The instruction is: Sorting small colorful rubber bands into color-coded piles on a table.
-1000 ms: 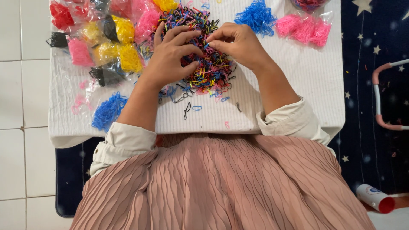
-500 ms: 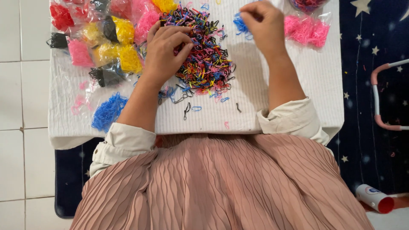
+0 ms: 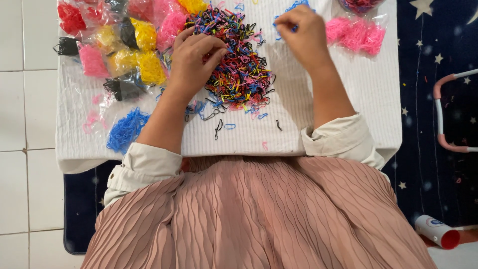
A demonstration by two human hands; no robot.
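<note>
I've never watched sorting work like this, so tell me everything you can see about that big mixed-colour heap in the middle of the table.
The mixed-colour heap is a loose mound of tiny elastic loops, which look like rubbery hair bands, in black, red, blue, yellow and pink, all tangled together. It lies on the white ribbed cloth near the table's far middle. Stray loops trail off its near edge. The left hand rests on its left side, fingers curled into it. The right hand is apart from it, over a small blue pile.

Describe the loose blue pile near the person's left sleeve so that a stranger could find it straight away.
On the white table, look at the front left corner, beside the left forearm. The blue pile of tiny elastic bands lies there loose, while the neighbouring colour bundles sit in clear bags.
</note>
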